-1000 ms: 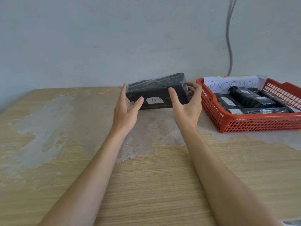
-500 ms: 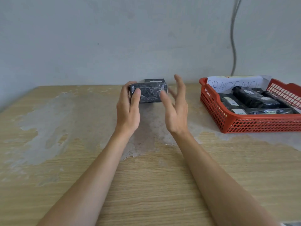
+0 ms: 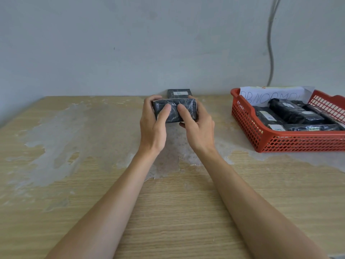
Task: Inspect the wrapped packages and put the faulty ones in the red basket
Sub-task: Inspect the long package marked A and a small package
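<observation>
Gripping a package (image 3: 174, 105) over the table (image 3: 89, 187) with forearms stretched forward, clamped left hand (image 3: 152, 128) and right hand (image 3: 199, 131) round its sides, fingers (image 3: 148, 103) curled behind, thumbs pressed on the near face, well left of the basket (image 3: 298, 135).

Worn wooden table (image 3: 168, 212) set against a pale grey-blue wall (image 3: 112, 43)

The table's light wood-grain veneer is peeled away in a broad pale grey patch (image 3: 56, 131) with ragged borders, running across its left half and middle toward its right edge. The wall rises from the table's far edge. A grey cable (image 3: 269, 34) hangs down the wall above the table's far right, curving slightly. A white paper sheet (image 3: 298, 91) with handwritten capitals stands over the table's far right part.
</observation>
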`<state>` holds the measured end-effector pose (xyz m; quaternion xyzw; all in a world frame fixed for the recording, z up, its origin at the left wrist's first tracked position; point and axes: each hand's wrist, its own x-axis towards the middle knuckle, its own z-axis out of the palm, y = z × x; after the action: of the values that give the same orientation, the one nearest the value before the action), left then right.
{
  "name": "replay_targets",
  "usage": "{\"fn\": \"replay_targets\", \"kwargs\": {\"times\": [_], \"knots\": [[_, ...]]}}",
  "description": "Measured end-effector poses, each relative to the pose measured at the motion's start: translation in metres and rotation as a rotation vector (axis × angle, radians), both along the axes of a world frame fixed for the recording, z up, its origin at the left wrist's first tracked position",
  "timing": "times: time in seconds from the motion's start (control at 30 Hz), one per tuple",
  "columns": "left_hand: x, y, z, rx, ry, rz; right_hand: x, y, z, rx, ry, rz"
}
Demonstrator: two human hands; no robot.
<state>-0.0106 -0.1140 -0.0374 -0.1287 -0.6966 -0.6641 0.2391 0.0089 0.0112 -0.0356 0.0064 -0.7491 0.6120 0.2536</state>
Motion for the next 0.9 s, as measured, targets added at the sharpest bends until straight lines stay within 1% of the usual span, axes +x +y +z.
{"fn": "replay_targets", "kwargs": {"times": [0.2,0.33,0.43,0.53,0.63,0.73,0.83,0.9], "knots": [[-0.0012,-0.0056,0.0011,-0.022,0.002,-0.044,-0.0012,0.0028,-0.0031,0.093,-0.021,0.022],[-0.0013,-0.0098,0.0000,-0.064,0.023,-0.088,-0.0028,0.0040,-0.0052,0.071,-0.015,0.042],[0.0004,-0.0072,0.0013,-0.089,0.031,-0.102,-0.0040,0.0041,-0.0046,-0.033,-0.023,0.020],[-0.0001,-0.0046,0.0012,-0.048,0.004,-0.080,-0.0038,0.0028,-0.0024,-0.058,-0.027,0.019],[-0.0009,-0.0028,0.0010,-0.059,0.005,-0.041,-0.0017,0.0032,-0.0015,0.008,-0.023,0.024],[-0.0006,-0.0036,0.0027,0.002,-0.032,-0.055,-0.0001,0.0033,0.0002,0.089,-0.015,0.015],[-0.0024,-0.0071,0.0041,0.025,-0.036,-0.041,0.0027,0.0038,0.0000,0.112,-0.001,0.065],[-0.0021,-0.0086,0.0048,0.023,-0.050,-0.053,0.0024,0.0052,-0.0011,0.082,0.004,0.093]]}}
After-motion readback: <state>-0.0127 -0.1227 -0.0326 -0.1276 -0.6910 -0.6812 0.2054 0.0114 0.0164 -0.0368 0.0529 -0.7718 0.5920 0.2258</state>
